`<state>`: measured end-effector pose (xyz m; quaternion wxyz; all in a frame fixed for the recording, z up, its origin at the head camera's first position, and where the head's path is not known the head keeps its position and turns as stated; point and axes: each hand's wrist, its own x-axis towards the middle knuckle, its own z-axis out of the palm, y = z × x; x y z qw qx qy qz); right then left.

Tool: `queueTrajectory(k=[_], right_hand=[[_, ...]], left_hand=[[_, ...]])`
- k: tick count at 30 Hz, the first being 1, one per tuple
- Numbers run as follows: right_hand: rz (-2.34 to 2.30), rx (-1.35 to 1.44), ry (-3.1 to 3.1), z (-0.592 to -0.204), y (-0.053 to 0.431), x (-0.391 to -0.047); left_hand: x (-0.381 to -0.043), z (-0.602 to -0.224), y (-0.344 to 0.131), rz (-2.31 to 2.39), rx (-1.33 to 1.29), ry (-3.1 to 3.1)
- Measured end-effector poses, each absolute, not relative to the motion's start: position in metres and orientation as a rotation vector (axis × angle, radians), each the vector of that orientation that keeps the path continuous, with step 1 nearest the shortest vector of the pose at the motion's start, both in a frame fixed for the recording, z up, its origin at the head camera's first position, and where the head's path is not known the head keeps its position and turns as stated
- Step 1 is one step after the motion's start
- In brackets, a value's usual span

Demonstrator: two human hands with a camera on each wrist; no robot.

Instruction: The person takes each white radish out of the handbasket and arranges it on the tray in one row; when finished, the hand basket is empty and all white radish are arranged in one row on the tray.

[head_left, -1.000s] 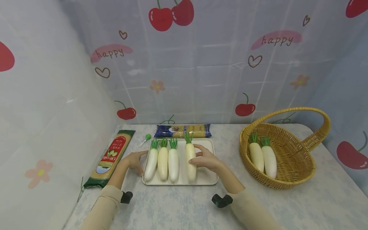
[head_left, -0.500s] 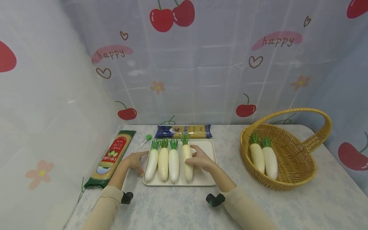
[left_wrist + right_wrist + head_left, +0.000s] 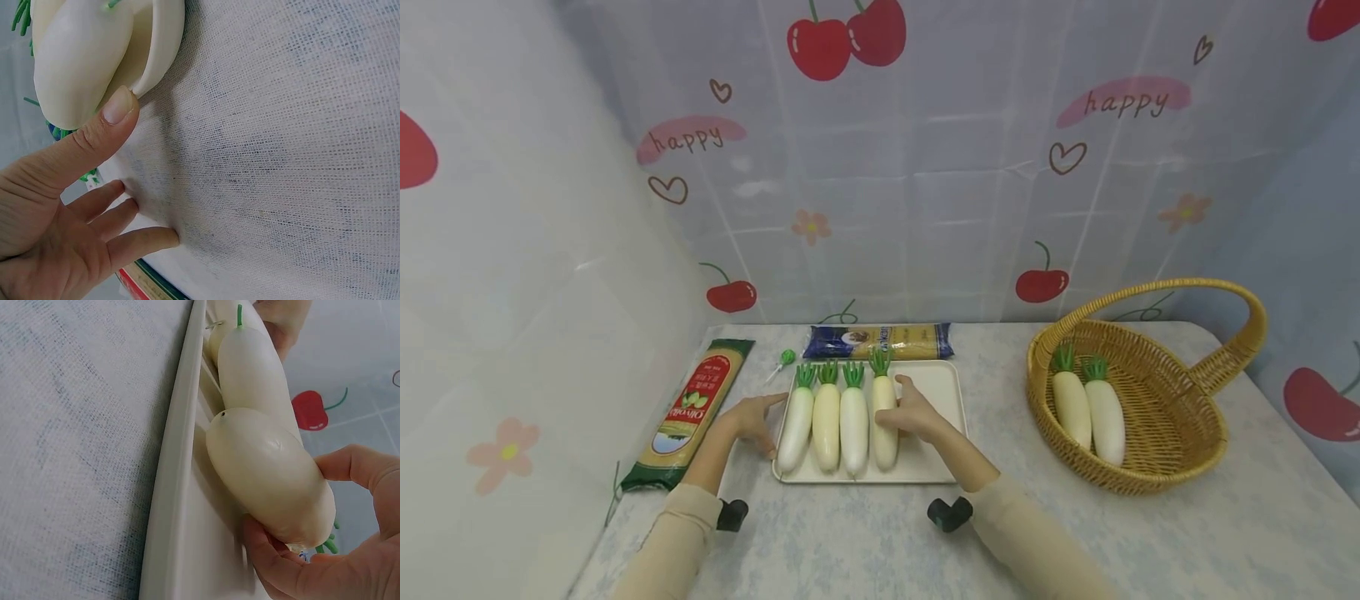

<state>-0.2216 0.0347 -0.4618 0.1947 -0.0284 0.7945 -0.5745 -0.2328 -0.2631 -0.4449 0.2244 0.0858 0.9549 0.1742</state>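
Observation:
A cream-white tray [image 3: 936,462] holds several white radishes with green tops, lying side by side. In the head view my right hand [image 3: 919,414] grips the rightmost radish [image 3: 884,454], thumb on one side and fingers on the other. The right wrist view shows this radish [image 3: 269,469] low over the tray, beside its neighbour [image 3: 253,375]; whether it bears on the tray is hard to tell. At the tray's left edge my left hand [image 3: 749,419] rests with fingers spread. Its thumb touches the tray rim [image 3: 164,50], and its fingertips rest on the cloth.
A wicker basket [image 3: 1157,479] with a tall handle stands at the right, two radishes [image 3: 1088,417] inside. Left of the tray lies a green-and-red pasta packet [image 3: 688,414]. Behind it lie a blue-and-gold packet [image 3: 880,342] and a green lollipop [image 3: 786,357].
My right hand has moved the radish left and lowered it, bringing it close beside the others on the tray. The left hand has stayed at the tray's edge.

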Motion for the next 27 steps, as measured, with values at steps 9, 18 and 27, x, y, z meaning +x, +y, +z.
queueTrajectory(k=[9,18,27], right_hand=[[-1.566,-0.095,2.253,-0.4622,0.0276,-0.2248],[-1.597,-0.083,2.237,-0.4618,0.0268,-0.2255],[-1.603,-0.072,2.218,-0.4655,0.0299,-0.2262]], left_hand=[[-0.2324,-0.4424,-0.2625,0.48,0.245,2.629],[-0.2318,-0.4406,-0.2628,0.48,0.264,2.633],[-0.232,-0.4414,-0.2626,0.492,0.231,2.62]])
